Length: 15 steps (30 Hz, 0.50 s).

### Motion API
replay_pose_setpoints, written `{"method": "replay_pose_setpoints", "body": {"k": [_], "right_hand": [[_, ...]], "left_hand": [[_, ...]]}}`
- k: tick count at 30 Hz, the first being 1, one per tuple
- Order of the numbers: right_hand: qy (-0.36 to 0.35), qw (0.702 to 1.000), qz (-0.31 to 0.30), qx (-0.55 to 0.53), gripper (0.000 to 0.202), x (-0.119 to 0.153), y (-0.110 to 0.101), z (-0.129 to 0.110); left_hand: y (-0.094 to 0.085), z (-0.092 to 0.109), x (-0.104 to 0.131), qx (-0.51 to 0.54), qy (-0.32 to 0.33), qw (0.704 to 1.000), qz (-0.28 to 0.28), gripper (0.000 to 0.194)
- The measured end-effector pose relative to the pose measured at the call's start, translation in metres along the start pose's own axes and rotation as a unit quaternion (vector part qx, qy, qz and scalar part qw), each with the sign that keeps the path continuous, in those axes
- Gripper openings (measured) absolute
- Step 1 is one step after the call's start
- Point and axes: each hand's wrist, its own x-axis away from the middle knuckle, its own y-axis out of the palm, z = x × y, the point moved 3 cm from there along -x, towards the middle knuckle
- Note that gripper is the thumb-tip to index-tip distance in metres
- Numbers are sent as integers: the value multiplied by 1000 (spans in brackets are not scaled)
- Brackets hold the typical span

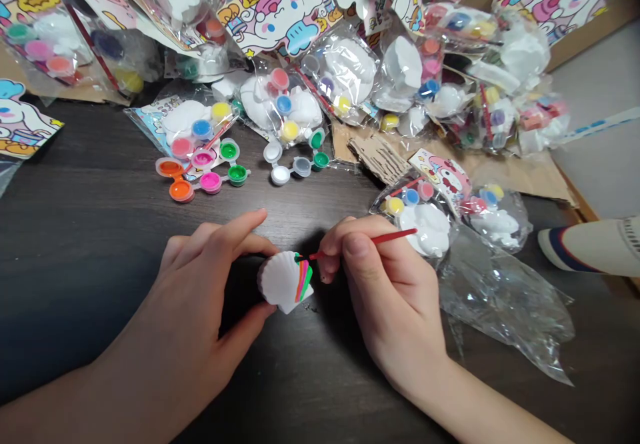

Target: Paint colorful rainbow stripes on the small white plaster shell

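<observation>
A small white plaster shell (281, 280) with a ridged fan shape stands between my hands over the dark table. Its right side carries green, orange and pink stripes. Thumb and fingers of my left hand (215, 277) grip the shell from its left edge. Pinched in my right hand (380, 284) is a thin red paintbrush (393, 236). The dark bristles touch the shell's upper right edge, at a green patch. Beyond my left hand lie open paint pots (211, 181) in orange, pink and green. More open pots (301, 167) in white, grey and green sit to their right.
Clear bags with white plaster figures and paint pots (283, 107) crowd the back of the table. Another such bag (425, 227) lies just beyond my right hand, with an emptied-looking plastic wrapper (505, 297) beside it. A paper cup (590, 245) lies at the right edge.
</observation>
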Motion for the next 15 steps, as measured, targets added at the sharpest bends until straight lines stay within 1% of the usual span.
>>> {"method": "replay_pose_setpoints", "body": {"k": [3,6,8,11,15], "right_hand": [[18,999,18,-47,21,0,0,1],[42,993,39,-100,16,-1,0,3],[51,991,41,-120,15,-1,0,4],[54,991,31,-121,15,-2,-1,5],[45,995,6,-90,17,-2,-3,4]], "left_hand": [[-1,1,1,-1,2,1000,3,53],[-1,0,3,1,-14,1000,9,53],[-1,1,4,3,-21,1000,9,53],[-2,2,4,9,-14,1000,12,54],[-3,3,4,3,-15,1000,17,51]]}}
